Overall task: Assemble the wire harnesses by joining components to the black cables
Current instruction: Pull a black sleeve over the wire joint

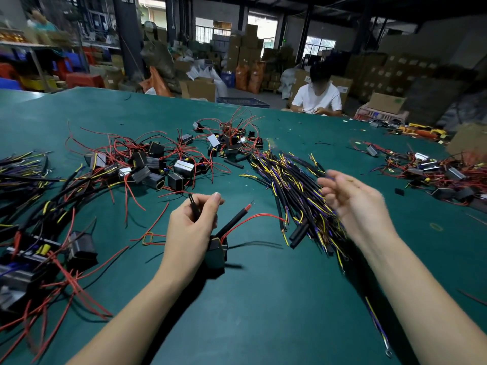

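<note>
Hands over green table mat (263,299), both raised above it; left hand (191,227) at about 7 o'clock of centre, fingers curled round a black component block (216,252) with a short black sleeve (194,208) pinched between thumb and fingertips; from the block, a black-sheathed lead (234,219) with a red tip slanting up toward 1 o'clock, and a thin red wire (253,218) curving off toward 3 o'clock; right hand (353,201) at about 4 o'clock of centre, palm turned up, fingers loosely spread and blurred, gripping nothing that can be made out; just beside and under its fingertips, toward 9 o'clock from that hand, heap of black cables (292,191) with yellow and purple strands, lying flat on the mat; loose black tubes (299,234) at the heap's near edge; at 11 o'clock, pile of black blocks with red wires (155,164); further back near 12 o'clock, smaller cluster of the same (232,139); at 9 o'clock and down to 8 o'clock, joined harnesses (39,233) of blocks, red wires and black cables; at 3 o'clock, another tangle of parts (437,169); single purple-and-yellow lead with ring terminal (376,325) at 5 o'clock; seated person in white shirt (317,97) at the table's far edge, near 1 o'clock; cardboard boxes (247,48) stacked behind.
</note>
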`<move>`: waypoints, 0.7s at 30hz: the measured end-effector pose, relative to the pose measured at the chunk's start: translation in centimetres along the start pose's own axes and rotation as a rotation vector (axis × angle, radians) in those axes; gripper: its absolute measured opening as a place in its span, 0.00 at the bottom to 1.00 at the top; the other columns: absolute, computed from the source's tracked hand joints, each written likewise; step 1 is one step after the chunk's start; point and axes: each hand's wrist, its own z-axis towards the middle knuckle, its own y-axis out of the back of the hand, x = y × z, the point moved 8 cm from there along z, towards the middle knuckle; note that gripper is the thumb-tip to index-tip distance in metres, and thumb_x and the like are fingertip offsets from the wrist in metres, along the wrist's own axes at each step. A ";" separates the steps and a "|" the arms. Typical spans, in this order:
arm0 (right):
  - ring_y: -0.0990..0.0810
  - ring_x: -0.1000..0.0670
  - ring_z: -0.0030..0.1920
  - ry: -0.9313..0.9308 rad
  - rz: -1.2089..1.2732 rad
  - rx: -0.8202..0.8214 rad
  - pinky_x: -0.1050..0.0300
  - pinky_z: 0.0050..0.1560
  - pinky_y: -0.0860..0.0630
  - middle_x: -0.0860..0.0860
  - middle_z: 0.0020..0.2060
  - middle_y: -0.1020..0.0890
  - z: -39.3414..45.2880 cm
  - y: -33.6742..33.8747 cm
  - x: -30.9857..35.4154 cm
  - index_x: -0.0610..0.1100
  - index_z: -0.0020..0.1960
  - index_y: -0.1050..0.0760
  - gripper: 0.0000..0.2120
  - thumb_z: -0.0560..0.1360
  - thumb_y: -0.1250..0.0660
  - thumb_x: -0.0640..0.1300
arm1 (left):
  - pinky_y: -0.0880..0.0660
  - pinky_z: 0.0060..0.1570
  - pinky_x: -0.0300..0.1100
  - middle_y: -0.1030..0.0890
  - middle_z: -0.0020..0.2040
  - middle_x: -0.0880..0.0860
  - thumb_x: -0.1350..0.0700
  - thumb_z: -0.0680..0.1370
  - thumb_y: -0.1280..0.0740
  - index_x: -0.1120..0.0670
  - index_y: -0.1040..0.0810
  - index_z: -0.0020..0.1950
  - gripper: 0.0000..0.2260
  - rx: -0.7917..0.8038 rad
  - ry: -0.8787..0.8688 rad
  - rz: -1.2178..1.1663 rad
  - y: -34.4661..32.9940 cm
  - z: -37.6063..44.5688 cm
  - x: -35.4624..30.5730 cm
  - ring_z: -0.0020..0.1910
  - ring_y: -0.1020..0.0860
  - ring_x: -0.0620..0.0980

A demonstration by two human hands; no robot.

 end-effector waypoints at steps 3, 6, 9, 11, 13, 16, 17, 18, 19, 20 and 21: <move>0.23 0.56 0.33 0.104 -0.249 -0.286 0.67 0.34 0.26 0.46 0.41 0.16 2.1 3.5 1.3 0.39 0.55 0.23 0.09 0.81 0.41 0.38 | 0.35 0.27 0.33 0.28 0.27 0.46 0.43 0.80 0.42 0.50 0.24 0.47 0.13 0.038 -0.053 0.026 -0.8 -0.4 -0.7 0.26 0.33 0.43; 0.25 0.54 0.36 0.139 -0.660 -0.355 0.60 0.41 0.27 0.48 0.47 0.16 4.1 4.5 1.4 0.46 0.54 0.20 0.10 0.78 0.39 0.42 | 0.35 0.29 0.38 0.26 0.29 0.48 0.45 0.79 0.48 0.49 0.27 0.50 0.12 0.133 -0.139 0.063 -2.0 -1.1 -1.4 0.27 0.34 0.47; 0.31 0.43 0.61 0.014 -1.137 -0.282 0.51 0.61 0.36 0.47 0.55 0.24 5.7 3.7 -0.1 0.55 0.55 0.21 0.10 0.76 0.37 0.51 | 0.37 0.28 0.45 0.25 0.31 0.49 0.50 0.78 0.49 0.48 0.28 0.54 0.12 0.192 -0.166 0.066 -2.6 -1.4 -1.5 0.28 0.36 0.50; 0.38 0.41 0.64 0.091 -1.305 -0.300 0.49 0.61 0.42 0.45 0.61 0.29 6.0 2.4 0.1 0.56 0.54 0.21 0.10 0.76 0.37 0.53 | 0.37 0.26 0.48 0.25 0.33 0.50 0.51 0.78 0.50 0.47 0.27 0.58 0.15 0.199 -0.176 0.079 -2.6 -1.4 -1.6 0.28 0.36 0.51; 0.36 0.41 0.63 0.185 -1.332 -0.246 0.49 0.58 0.42 0.44 0.58 0.24 6.3 0.5 0.1 0.52 0.51 0.19 0.10 0.77 0.38 0.50 | 0.35 0.27 0.47 0.26 0.36 0.52 0.50 0.78 0.50 0.47 0.26 0.61 0.17 0.195 -0.203 0.106 -2.6 -1.4 -1.8 0.29 0.35 0.47; 0.28 0.42 0.59 0.111 -1.460 -0.163 0.50 0.54 0.42 0.46 0.49 0.18 7.0 -1.0 -1.3 0.47 0.48 0.18 0.10 0.77 0.37 0.48 | 0.36 0.33 0.34 0.29 0.36 0.48 0.51 0.79 0.51 0.43 0.26 0.58 0.16 0.177 -0.262 0.154 -2.5 -1.4 -2.3 0.32 0.34 0.42; 0.26 0.42 0.57 0.105 -1.466 -0.180 0.51 0.54 0.41 0.46 0.48 0.17 7.2 -1.2 -1.3 0.46 0.48 0.18 0.09 0.76 0.36 0.47 | 0.36 0.36 0.32 0.32 0.36 0.46 0.51 0.79 0.52 0.42 0.27 0.57 0.16 0.172 -0.275 0.172 -2.4 -1.4 -2.4 0.33 0.34 0.42; 0.25 0.42 0.57 0.117 -1.448 -0.209 0.51 0.55 0.39 0.45 0.48 0.17 7.2 -1.2 -1.0 0.46 0.47 0.18 0.08 0.76 0.35 0.46 | 0.36 0.37 0.32 0.33 0.36 0.45 0.51 0.80 0.52 0.43 0.27 0.59 0.16 0.171 -0.275 0.191 -2.4 -1.4 -2.5 0.34 0.34 0.41; 0.25 0.41 0.56 0.129 -1.410 -0.237 0.51 0.55 0.37 0.45 0.48 0.17 7.2 -1.2 -0.7 0.46 0.46 0.18 0.06 0.75 0.34 0.45 | 0.37 0.39 0.31 0.33 0.36 0.44 0.51 0.80 0.51 0.47 0.27 0.63 0.18 0.177 -0.266 0.207 -2.5 -1.4 -2.5 0.35 0.33 0.41; 0.24 0.41 0.55 0.133 -1.343 -0.264 0.52 0.54 0.33 0.44 0.47 0.17 7.0 -0.9 -0.4 0.46 0.45 0.18 0.06 0.74 0.33 0.43 | 0.37 0.40 0.31 0.32 0.35 0.43 0.51 0.80 0.50 0.50 0.27 0.66 0.19 0.187 -0.259 0.218 -2.5 -1.4 -2.4 0.35 0.33 0.39; 0.23 0.40 0.52 0.129 -1.252 -0.289 0.54 0.51 0.31 0.43 0.47 0.17 6.8 -0.5 -0.2 0.45 0.43 0.18 0.06 0.74 0.33 0.42 | 0.36 0.41 0.32 0.30 0.34 0.40 0.51 0.79 0.49 0.51 0.28 0.67 0.19 0.200 -0.255 0.219 -2.6 -1.4 -2.4 0.35 0.32 0.38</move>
